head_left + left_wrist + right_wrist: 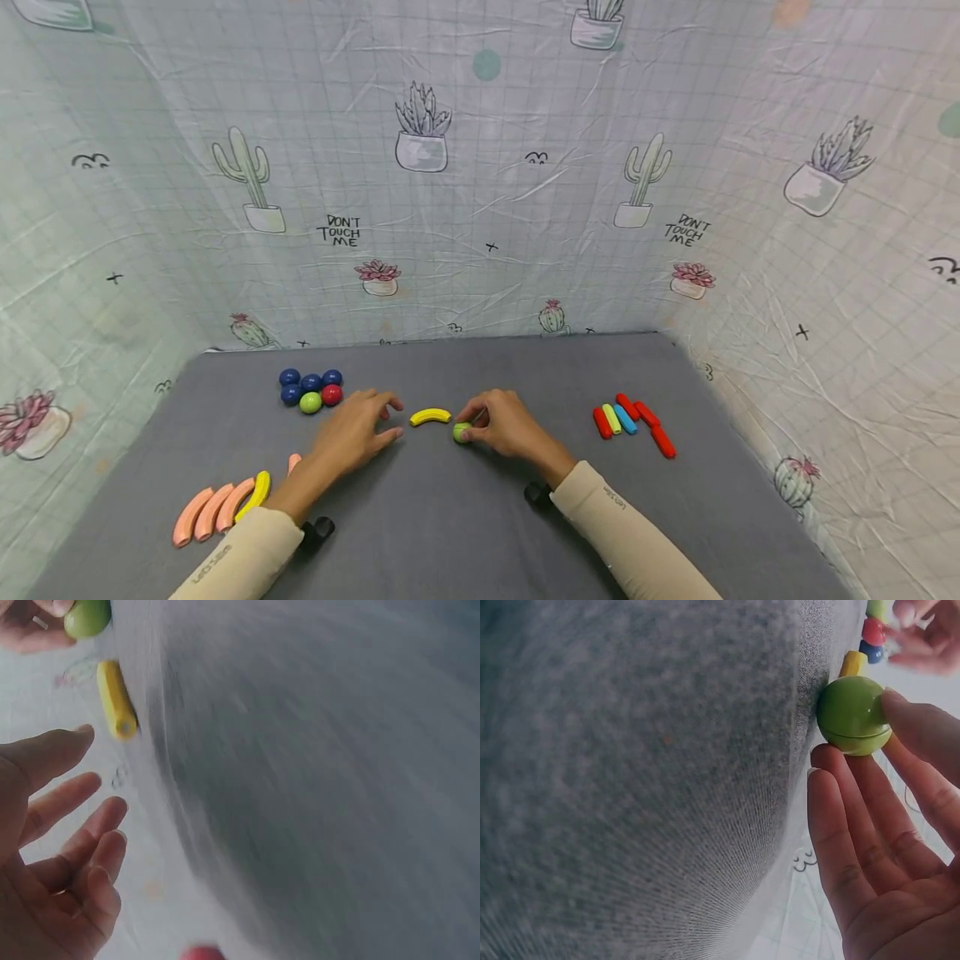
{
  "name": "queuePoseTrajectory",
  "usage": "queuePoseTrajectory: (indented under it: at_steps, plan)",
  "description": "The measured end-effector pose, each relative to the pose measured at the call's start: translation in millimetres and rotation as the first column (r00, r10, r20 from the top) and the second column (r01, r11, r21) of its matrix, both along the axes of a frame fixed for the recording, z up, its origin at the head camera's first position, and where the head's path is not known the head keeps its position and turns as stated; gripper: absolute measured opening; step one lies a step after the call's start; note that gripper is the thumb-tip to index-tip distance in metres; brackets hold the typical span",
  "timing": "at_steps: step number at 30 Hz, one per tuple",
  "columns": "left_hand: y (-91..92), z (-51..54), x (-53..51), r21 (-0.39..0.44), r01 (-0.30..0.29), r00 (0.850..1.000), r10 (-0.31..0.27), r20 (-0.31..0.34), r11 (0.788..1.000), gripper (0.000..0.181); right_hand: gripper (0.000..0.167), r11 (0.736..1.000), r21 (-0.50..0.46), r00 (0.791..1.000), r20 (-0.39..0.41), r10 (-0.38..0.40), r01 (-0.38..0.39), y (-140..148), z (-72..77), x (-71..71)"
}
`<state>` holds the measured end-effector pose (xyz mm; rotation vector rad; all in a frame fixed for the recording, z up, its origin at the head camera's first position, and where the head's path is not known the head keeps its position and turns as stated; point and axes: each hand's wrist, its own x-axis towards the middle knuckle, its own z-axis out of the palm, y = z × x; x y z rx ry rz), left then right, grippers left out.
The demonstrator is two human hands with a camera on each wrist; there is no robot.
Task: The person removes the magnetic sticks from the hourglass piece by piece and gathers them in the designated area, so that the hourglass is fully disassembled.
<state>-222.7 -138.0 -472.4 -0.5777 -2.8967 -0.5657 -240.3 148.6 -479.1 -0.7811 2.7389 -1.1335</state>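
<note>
In the middle of the table, my right hand (pixel 507 423) pinches a green ball (pixel 853 712) between thumb and fingers. The ball, with a groove round it, is at the tabletop; whether it touches the cloth I cannot tell. Just left of it lies a curved yellow piece (pixel 431 416), touched by neither hand. My left hand (pixel 356 429) hovers on the other side of that piece, its fingers loosely bent and apart, holding nothing. In the left wrist view the yellow piece (pixel 117 701) shows beyond the left thumb.
Blue balls (pixel 311 383), a red ball (pixel 332 395) and another green ball (pixel 311 403) cluster at the back left. Curved pink pieces (pixel 193 517) and a yellow one (pixel 253 496) lie front left, partly behind my left arm. Short red, blue and yellow-green sticks (pixel 626 419) lie right.
</note>
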Motion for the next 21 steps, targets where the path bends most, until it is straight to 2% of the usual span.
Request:
queuePoseTrajectory:
  at_steps: [6,12,16,21]
  plan:
    - [27.8,-13.4,-22.1,0.022,0.039,0.999,-0.039,0.021,0.999,0.030,0.019,1.000,0.010,1.000,0.022,-0.011,0.010,-0.2,0.4,-0.5]
    - [43.0,-17.2,-32.3,0.016,0.055,0.996,-0.056,0.066,0.998,0.015,0.018,1.000,0.003,1.000,0.004,-0.013,0.013,-1.6,-0.3,0.0]
    - [41.9,-15.5,-29.4,-0.002,0.089,0.993,-0.089,0.082,0.996,0.015,0.018,1.000,-0.003,1.000,-0.004,-0.012,0.012,-1.6,-0.1,0.5]
    - [21.3,-6.8,-11.3,0.003,0.141,0.985,-0.140,0.100,0.990,0.016,0.017,1.000,0.002,1.000,-0.012,-0.008,0.008,-1.5,-1.3,0.2]
